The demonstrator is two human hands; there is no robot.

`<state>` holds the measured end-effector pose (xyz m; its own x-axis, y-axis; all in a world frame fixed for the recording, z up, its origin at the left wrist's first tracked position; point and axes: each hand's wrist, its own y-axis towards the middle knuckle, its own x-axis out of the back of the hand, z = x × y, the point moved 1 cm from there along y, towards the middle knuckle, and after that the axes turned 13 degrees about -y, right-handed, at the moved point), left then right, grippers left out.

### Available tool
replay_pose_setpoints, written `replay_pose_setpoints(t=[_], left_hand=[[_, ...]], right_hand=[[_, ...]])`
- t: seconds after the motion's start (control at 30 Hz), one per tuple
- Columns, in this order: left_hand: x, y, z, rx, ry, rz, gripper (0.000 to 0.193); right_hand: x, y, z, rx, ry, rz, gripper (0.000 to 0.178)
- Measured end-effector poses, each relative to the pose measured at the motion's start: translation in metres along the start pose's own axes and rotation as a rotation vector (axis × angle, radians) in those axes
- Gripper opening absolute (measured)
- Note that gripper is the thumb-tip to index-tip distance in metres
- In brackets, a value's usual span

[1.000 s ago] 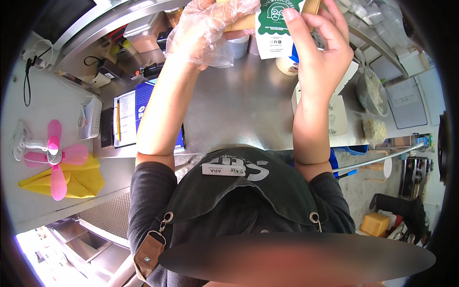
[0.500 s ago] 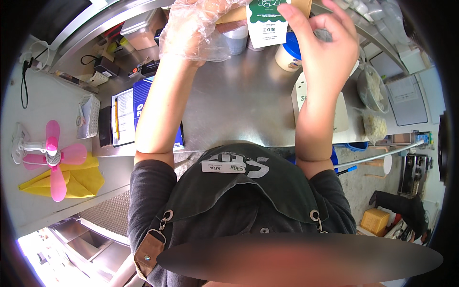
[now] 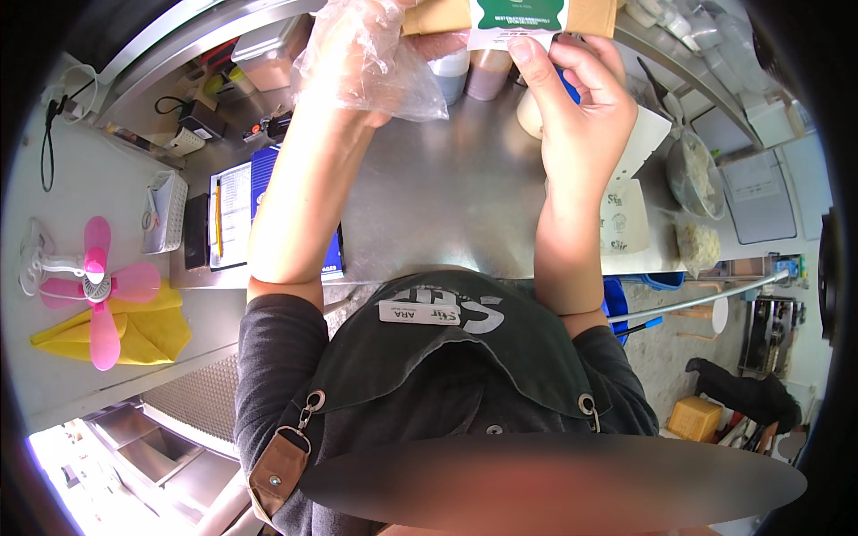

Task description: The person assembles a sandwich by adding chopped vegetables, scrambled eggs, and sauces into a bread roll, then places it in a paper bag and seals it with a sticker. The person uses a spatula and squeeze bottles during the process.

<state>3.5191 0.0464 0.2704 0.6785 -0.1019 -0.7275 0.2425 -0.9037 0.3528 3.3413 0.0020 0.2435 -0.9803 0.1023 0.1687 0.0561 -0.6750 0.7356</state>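
Observation:
My left hand (image 3: 349,67), in a loose clear plastic glove, grips the left end of a brown cardboard box (image 3: 590,20) at the top edge of the view. Across the box's front lies a green and white label (image 3: 514,16), its lower white part foreshortened. My bare right hand (image 3: 581,112) is closed, the thumb on the label's lower edge and the fingers by the box's underside. Whether the label's lower part is stuck down cannot be made out. Behind them stand a cup (image 3: 450,76) and a second tub with brownish contents (image 3: 489,73).
A blue-lidded tub (image 3: 529,116) is partly behind my right hand, above printed white paper (image 3: 626,219). To the right sit a bowl (image 3: 697,174) and a bag of pale food (image 3: 699,246). A clipboard (image 3: 232,214), white basket (image 3: 165,214) and pink fan (image 3: 96,286) are leftward. Another person (image 3: 746,393) bends at far right.
My right hand has moved left and curled, bringing its thumb from the label's right edge to its lower edge. The box and label have shifted up and right; less of the label's white part shows.

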Motion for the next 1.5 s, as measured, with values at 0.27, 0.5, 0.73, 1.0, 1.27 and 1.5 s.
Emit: replay_pose_setpoints(t=[0.27,0.5,0.73,1.0,1.27,1.5], left_hand=[[0.006,-0.007,0.006,-0.017,0.161,0.041,0.040],[0.001,-0.027,0.011,0.091,0.077,0.057,0.044],[0.038,-0.035,0.031,0.103,0.285,0.020,0.044],[0.119,-0.062,0.130,0.280,0.314,-0.088,0.052],[0.183,-0.030,0.203,0.509,0.427,0.094,0.058],[0.202,0.002,0.219,0.450,0.631,0.121,0.067]], right_hand=[[-0.011,-0.001,-0.016,0.295,-0.019,-0.268,0.021],[-0.014,-0.005,-0.042,0.457,0.144,-0.302,0.039],[0.002,-0.029,-0.073,0.015,0.263,0.003,0.033],[0.015,-0.118,-0.128,-0.531,0.292,0.313,0.060],[-0.004,-0.160,-0.202,-0.582,0.020,0.128,0.042],[-0.021,-0.144,-0.226,-0.542,-0.410,0.101,0.041]])
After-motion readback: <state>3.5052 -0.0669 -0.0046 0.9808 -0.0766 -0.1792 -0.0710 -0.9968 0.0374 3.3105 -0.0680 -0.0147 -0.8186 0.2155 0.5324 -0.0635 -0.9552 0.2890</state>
